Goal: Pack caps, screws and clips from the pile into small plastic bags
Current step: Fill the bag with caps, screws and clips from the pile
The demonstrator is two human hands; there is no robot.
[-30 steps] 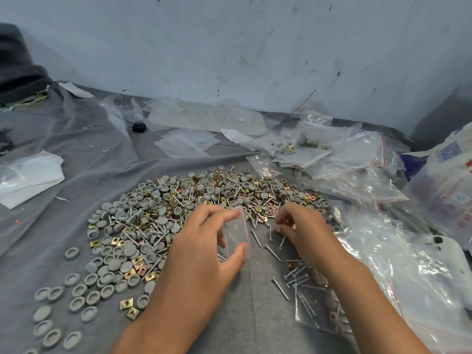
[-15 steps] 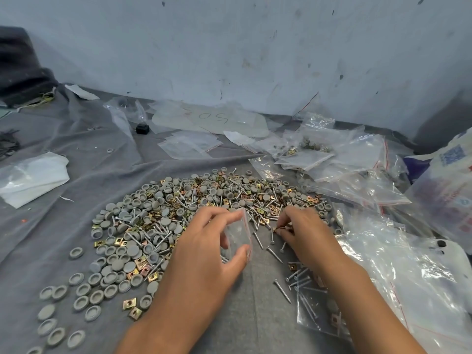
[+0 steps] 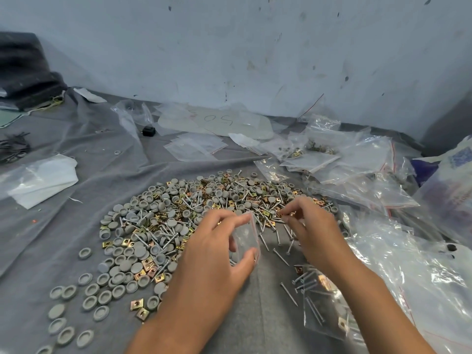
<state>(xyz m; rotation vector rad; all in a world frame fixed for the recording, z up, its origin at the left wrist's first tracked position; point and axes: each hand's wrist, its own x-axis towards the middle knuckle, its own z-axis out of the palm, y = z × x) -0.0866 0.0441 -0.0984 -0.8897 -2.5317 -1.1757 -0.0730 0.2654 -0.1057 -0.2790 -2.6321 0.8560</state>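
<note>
A wide pile (image 3: 178,215) of grey round caps, silver screws and brass-coloured square clips lies on the grey cloth in front of me. My left hand (image 3: 212,256) holds a small clear zip bag (image 3: 246,236) upright between thumb and fingers, just in front of the pile. My right hand (image 3: 311,231) is at the pile's right part, and its fingertips pinch a small brass clip (image 3: 279,214). Loose screws (image 3: 281,256) lie between and below my hands.
Packed and empty plastic bags (image 3: 357,169) are heaped at the right and back right. A bag with screws and clips (image 3: 324,310) lies under my right forearm. Folded white plastic (image 3: 43,182) is at the left; a dark bundle (image 3: 23,72) sits far left by the wall.
My right hand has lifted slightly from the pile with a clip pinched in its fingertips. The left hand keeps holding the small bag in about the same spot.
</note>
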